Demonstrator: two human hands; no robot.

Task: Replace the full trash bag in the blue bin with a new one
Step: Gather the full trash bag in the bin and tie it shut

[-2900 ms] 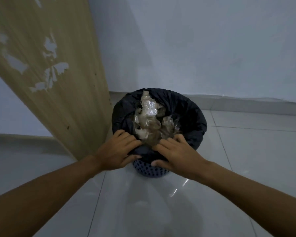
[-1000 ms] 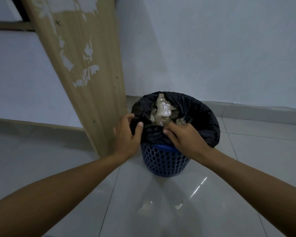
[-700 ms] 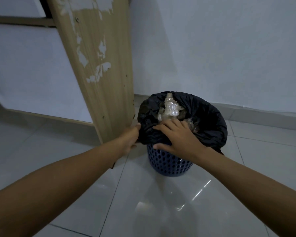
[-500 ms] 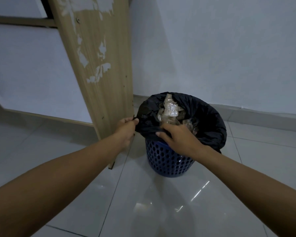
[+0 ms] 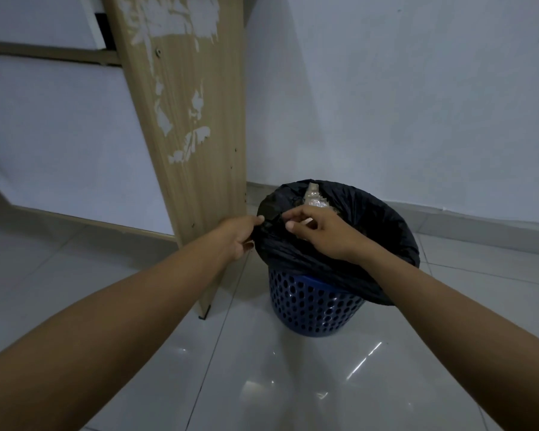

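Observation:
A blue perforated bin [image 5: 311, 306] stands on the tiled floor, lined with a black trash bag [image 5: 383, 225] folded over its rim. Crumpled clear plastic waste [image 5: 314, 195] pokes up inside the bag. My left hand [image 5: 240, 234] pinches the bag's near-left edge and has it lifted off the rim. My right hand [image 5: 321, 233] is over the bag's near side, thumb and fingers closing on the same gathered edge. Part of the blue rim shows below the raised plastic.
A worn wooden panel [image 5: 193, 135] with peeled patches stands upright right beside the bin on its left. A white wall [image 5: 402, 104] with a low skirting runs behind. Glossy grey floor tiles [image 5: 277, 368] spread in front and to the right.
Both hands shifted from the bag's near rim to its near-left edge and pulled it up off the bin, so more of the blue rim shows. The camera view rose.

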